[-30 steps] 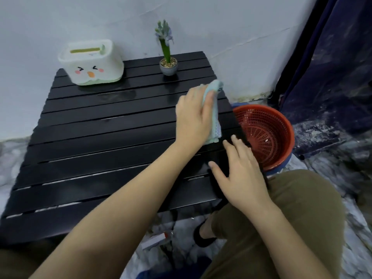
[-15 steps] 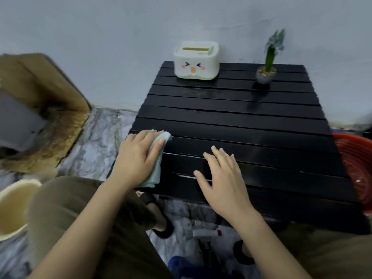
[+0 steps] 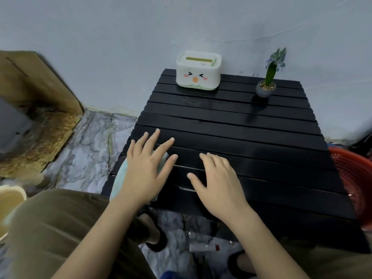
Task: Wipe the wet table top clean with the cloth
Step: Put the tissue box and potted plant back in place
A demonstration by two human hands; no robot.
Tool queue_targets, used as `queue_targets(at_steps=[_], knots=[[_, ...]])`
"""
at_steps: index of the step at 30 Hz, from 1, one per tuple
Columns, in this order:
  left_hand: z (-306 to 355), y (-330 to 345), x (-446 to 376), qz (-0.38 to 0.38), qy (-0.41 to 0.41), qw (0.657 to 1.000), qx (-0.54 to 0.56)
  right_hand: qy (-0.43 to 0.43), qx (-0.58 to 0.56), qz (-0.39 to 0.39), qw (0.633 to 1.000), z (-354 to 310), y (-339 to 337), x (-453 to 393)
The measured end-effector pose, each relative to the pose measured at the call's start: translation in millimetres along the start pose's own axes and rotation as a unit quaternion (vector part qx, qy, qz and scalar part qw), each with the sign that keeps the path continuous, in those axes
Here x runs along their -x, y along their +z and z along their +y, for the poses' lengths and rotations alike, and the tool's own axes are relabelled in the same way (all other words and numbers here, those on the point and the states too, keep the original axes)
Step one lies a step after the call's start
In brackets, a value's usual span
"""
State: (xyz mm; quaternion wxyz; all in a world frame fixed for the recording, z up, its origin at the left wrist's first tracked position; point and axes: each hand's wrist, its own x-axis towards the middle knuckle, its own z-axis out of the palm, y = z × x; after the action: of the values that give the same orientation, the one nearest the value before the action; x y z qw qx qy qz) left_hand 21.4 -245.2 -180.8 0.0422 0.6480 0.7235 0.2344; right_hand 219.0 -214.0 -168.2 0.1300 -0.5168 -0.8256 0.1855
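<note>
A: Where is the cloth [image 3: 120, 174]?

B: At the lower left corner of the black slatted table [image 3: 251, 141], left of centre in the frame. Most of it is hidden under the left hand [image 3: 148, 170]; only a pale strip shows along the hand's left side and a bit between the fingers.

A: How does that hand lie?

B: Flat on the cloth, its fingers straight and spread, pressing down. The fingertips reach past the cloth onto the slats.

A: And the right hand [image 3: 218, 183]?

B: Just right of the left one, palm down on the near slats, fingers relaxed and slightly apart, holding nothing.

A: Is the table wet?

B: Hard to tell. The slats are dark and glossy; a faint smear shows near the tissue box [image 3: 198, 72] at the far edge.

A: What else is there?

B: A small potted plant [image 3: 266, 85] at the upper right of the table. A red basket [image 3: 354, 182] is cut off by the right edge, and a beige tub [image 3: 10, 200] by the left edge. The cardboard [image 3: 36, 109] at the upper left is blurred. Knees in olive trousers [image 3: 52, 228] fill the bottom.
</note>
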Motion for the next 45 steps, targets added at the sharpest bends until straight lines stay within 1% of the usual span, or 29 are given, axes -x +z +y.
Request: queue_targets(at_steps=[4,8,11,14,19,22,24,26,29,33,39,41,45], knots=[[14,5,-45,0.037,0.045,0.997,0.056,-0.006,-0.013,0.044,0.999,1,-30,-43],[16,12,-105,0.046,0.069,0.993,0.086,-0.004,-0.044,0.092,0.995,16,-52,-101],[10,19,-153,0.051,0.075,0.992,0.091,0.003,-0.076,0.11,0.991,35,-59,-151],[0,28,-202,0.03,0.056,0.993,0.1,0.02,-0.128,0.12,0.984,54,-59,-203],[-23,54,-272,-0.02,0.006,0.995,0.103,0.04,-0.237,0.094,0.966,80,-49,-276],[-37,67,-299,-0.042,-0.024,0.989,0.141,0.038,-0.277,0.086,0.956,89,-45,-304],[-49,76,-314,-0.045,-0.024,0.983,0.176,0.042,-0.291,0.093,0.951,96,-37,-321],[-59,83,-321,-0.036,-0.014,0.977,0.212,0.05,-0.302,0.107,0.946,102,-28,-331],[-62,87,-326,-0.008,-0.029,0.965,0.262,0.049,-0.323,0.129,0.936,109,-18,-338],[-56,81,-320,0.02,-0.053,0.958,0.282,0.044,-0.351,0.14,0.925,110,-19,-336],[-36,53,-277,0.059,-0.047,0.947,0.312,0.011,-0.348,0.143,0.927,95,-39,-297],[-33,46,-258,0.06,-0.049,0.948,0.31,0.004,-0.338,0.14,0.931,90,-43,-277],[-35,36,-220,0.034,-0.048,0.953,0.298,-0.001,-0.328,0.137,0.935,88,-38,-240]])
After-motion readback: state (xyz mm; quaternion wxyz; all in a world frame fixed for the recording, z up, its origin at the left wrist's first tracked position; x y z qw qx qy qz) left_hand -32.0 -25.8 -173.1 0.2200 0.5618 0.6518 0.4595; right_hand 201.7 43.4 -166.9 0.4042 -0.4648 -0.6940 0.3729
